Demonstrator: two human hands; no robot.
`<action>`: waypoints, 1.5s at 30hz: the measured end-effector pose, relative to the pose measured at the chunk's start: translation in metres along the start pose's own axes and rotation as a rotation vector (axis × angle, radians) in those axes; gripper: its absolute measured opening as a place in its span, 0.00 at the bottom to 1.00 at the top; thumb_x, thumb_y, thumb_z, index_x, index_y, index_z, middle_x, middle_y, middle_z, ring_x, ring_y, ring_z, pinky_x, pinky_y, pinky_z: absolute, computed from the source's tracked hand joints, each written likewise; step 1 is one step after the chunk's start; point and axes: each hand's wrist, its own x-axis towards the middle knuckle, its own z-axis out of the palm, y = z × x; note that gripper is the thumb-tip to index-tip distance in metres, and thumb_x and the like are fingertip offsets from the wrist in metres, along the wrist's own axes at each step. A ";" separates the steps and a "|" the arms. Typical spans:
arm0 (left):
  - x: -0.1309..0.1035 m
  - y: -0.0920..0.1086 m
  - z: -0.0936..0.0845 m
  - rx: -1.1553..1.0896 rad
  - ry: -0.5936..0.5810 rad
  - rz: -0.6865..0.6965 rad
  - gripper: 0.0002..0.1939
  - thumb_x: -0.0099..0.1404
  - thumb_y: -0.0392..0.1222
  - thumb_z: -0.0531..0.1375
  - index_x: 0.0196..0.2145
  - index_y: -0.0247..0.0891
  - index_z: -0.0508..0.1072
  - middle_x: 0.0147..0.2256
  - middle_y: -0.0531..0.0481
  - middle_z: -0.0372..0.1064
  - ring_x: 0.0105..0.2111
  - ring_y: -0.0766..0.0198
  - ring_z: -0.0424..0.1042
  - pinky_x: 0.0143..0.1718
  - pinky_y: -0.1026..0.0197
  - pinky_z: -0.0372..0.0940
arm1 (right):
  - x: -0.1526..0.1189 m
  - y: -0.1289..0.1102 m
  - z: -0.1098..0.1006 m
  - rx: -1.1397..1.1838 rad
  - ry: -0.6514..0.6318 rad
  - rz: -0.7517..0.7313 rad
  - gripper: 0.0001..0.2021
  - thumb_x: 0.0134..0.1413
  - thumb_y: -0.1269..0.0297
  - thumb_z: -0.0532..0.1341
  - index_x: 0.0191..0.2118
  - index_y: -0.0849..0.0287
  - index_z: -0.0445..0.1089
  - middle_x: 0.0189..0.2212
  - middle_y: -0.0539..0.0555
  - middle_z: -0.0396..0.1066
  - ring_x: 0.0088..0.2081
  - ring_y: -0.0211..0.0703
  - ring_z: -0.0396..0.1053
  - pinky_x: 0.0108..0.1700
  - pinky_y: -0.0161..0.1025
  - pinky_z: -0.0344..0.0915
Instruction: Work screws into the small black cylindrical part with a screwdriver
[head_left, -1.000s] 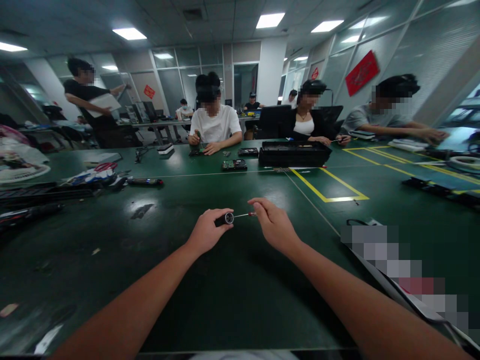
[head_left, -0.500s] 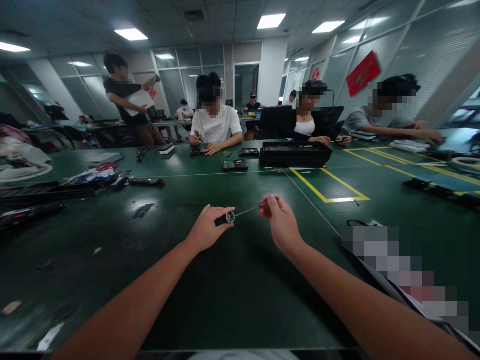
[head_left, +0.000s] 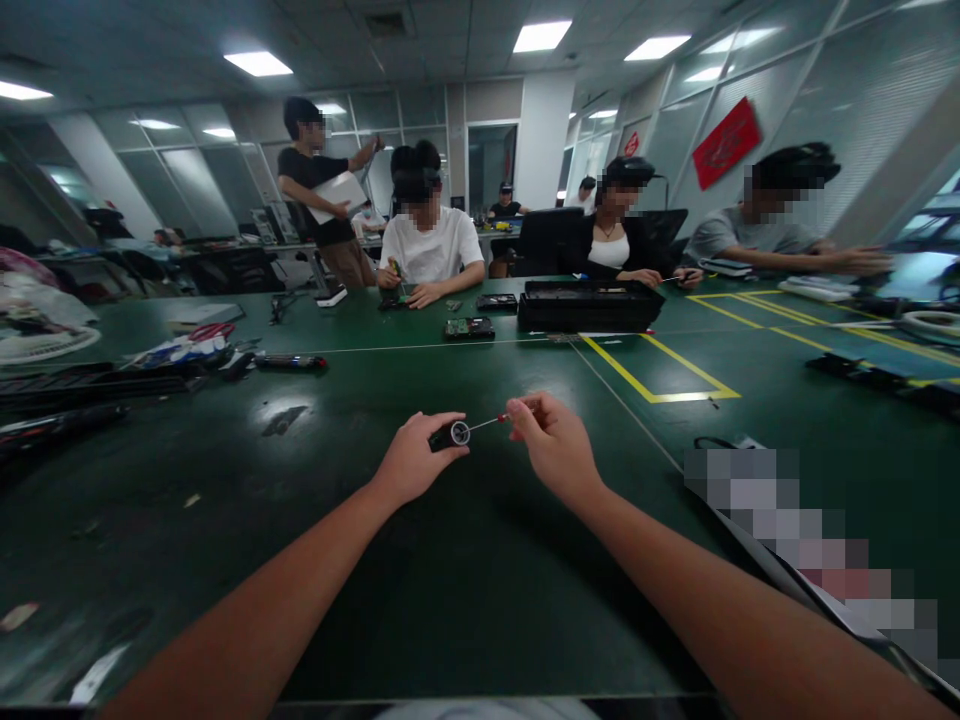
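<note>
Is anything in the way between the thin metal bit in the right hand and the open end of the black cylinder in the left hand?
Nothing visible. The left hand grips the black cylindrical handle; the right hand pinches the thin metal bit with a red collar, whose tip reaches the handle's silver-rimmed end. Only bare green table lies beneath.

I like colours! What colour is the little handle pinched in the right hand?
Red, on the thin tool in the right hand; head view.

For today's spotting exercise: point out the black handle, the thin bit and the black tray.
handle (head_left: 448,436), head view, its silver-ringed end
bit (head_left: 487,423), head view, mid-shaft
tray (head_left: 589,310), head view, its front wall
</note>
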 end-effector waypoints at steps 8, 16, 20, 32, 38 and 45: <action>-0.001 -0.002 0.000 -0.014 -0.002 0.037 0.21 0.61 0.43 0.67 0.52 0.49 0.75 0.44 0.50 0.75 0.43 0.55 0.71 0.47 0.52 0.63 | -0.001 0.001 -0.004 -0.240 0.068 -0.093 0.24 0.56 0.44 0.61 0.18 0.55 0.61 0.14 0.46 0.60 0.18 0.35 0.56 0.23 0.37 0.50; 0.000 -0.007 0.001 -0.033 0.008 0.063 0.20 0.60 0.41 0.67 0.51 0.48 0.75 0.46 0.52 0.75 0.45 0.57 0.70 0.48 0.53 0.62 | 0.000 -0.003 -0.006 -0.159 -0.105 -0.097 0.11 0.61 0.55 0.58 0.38 0.56 0.72 0.28 0.50 0.74 0.29 0.42 0.70 0.30 0.38 0.62; 0.000 -0.007 0.001 -0.021 0.014 0.049 0.20 0.60 0.41 0.67 0.51 0.48 0.75 0.45 0.52 0.75 0.43 0.57 0.70 0.46 0.53 0.62 | -0.001 -0.004 -0.007 -0.160 -0.149 -0.145 0.09 0.63 0.60 0.55 0.42 0.56 0.70 0.33 0.52 0.74 0.34 0.43 0.72 0.35 0.39 0.64; 0.000 -0.005 0.002 0.006 -0.014 0.089 0.20 0.60 0.41 0.68 0.50 0.47 0.76 0.47 0.50 0.76 0.46 0.54 0.71 0.50 0.48 0.62 | 0.005 -0.001 -0.005 -0.312 -0.185 -0.106 0.15 0.67 0.58 0.52 0.46 0.56 0.74 0.33 0.53 0.77 0.31 0.43 0.71 0.33 0.39 0.60; 0.001 -0.006 0.001 0.038 -0.017 0.072 0.20 0.60 0.40 0.68 0.51 0.46 0.75 0.49 0.51 0.75 0.50 0.54 0.71 0.59 0.41 0.56 | 0.002 -0.004 -0.007 -0.299 -0.260 -0.128 0.15 0.65 0.62 0.53 0.54 0.57 0.69 0.34 0.54 0.75 0.29 0.42 0.68 0.32 0.39 0.60; 0.001 -0.010 0.000 0.061 -0.006 0.093 0.20 0.61 0.41 0.68 0.51 0.46 0.75 0.49 0.51 0.75 0.50 0.54 0.71 0.60 0.41 0.56 | 0.005 -0.003 -0.008 -0.299 -0.305 -0.102 0.16 0.68 0.58 0.50 0.42 0.57 0.74 0.29 0.51 0.73 0.30 0.42 0.69 0.32 0.39 0.59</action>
